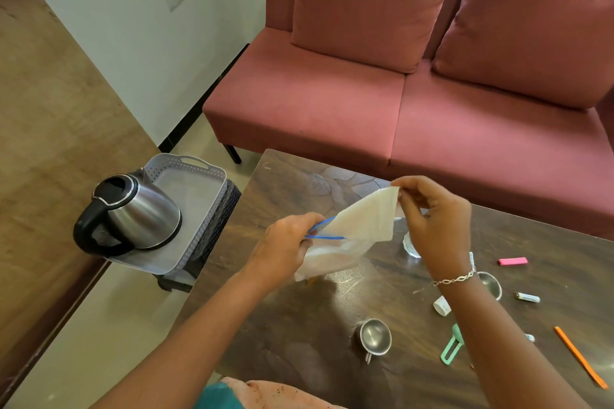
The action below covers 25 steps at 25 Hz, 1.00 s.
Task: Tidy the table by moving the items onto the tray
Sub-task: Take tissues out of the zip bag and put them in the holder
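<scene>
Above the dark wooden table (292, 315) I hold a clear zip bag (335, 251) with a blue seal. My left hand (285, 249) grips its mouth at the blue strip. My right hand (435, 219) pinches the top corner of a folded white paper (365, 219) that sticks out of the bag. A grey tray (196, 176) stands on a dark stool left of the table, with a steel kettle (133, 212) on it.
On the table lie a steel cup (373, 339), a second steel cup (490, 284), a white cap (442, 305), a battery (528, 297), a pink eraser (512, 261), an orange stick (579, 360), a green clip (452, 345) and a clear glass (410, 244). A pink sofa (415, 103) stands behind.
</scene>
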### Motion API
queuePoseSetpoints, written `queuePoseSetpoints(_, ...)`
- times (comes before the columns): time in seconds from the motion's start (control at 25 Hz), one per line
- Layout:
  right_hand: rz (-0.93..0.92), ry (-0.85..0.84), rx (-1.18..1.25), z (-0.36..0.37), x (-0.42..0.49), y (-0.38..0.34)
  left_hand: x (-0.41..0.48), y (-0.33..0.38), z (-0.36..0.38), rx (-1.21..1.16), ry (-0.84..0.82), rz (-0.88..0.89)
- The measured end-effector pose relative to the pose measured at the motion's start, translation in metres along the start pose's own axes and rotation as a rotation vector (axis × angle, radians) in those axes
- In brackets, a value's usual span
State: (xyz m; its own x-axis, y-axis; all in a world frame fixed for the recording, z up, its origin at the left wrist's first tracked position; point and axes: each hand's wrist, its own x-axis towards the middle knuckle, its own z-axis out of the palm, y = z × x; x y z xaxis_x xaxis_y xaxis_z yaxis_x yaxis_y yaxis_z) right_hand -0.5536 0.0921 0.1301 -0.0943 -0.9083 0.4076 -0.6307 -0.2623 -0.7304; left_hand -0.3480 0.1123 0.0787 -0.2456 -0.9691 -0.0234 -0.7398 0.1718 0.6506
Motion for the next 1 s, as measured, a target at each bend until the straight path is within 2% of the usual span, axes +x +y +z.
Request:
queuePoseSetpoints(0.12,-0.032,0.025,0.026,-0.003,0.011,-0.009,-0.001,-0.002,-0.001,0.000,0.026,0.009)
queuePoseSetpoints(0.4,-0.069,0.101,0.069,-0.011,0.035,-0.025,0.000,-0.018,0.000,0.179,-0.008,-0.025)
queuePoseSetpoints(0.6,-0.045,0.083,0.010,-0.014,0.041,-0.013,-0.006,-0.036,-0.011,0.174,-0.110,-0.177)
queuePoseSetpoints(0.68,-0.038,0.073,0.000,-0.010,0.039,-0.006,-0.014,-0.046,-0.016,0.165,-0.213,-0.250)
queuePoseSetpoints(0.76,-0.017,0.063,-0.022,-0.006,0.035,0.000,-0.024,-0.056,-0.016,0.155,-0.386,-0.286)
queuePoseSetpoints(0.88,0.010,0.026,-0.045,0.002,0.029,0.003,-0.039,-0.072,-0.017,-0.024,-0.619,-0.363)
queuePoseSetpoints(1.0,0.027,-0.005,-0.056,0.006,0.027,0.004,-0.044,-0.089,-0.012,-0.146,-0.760,-0.438)
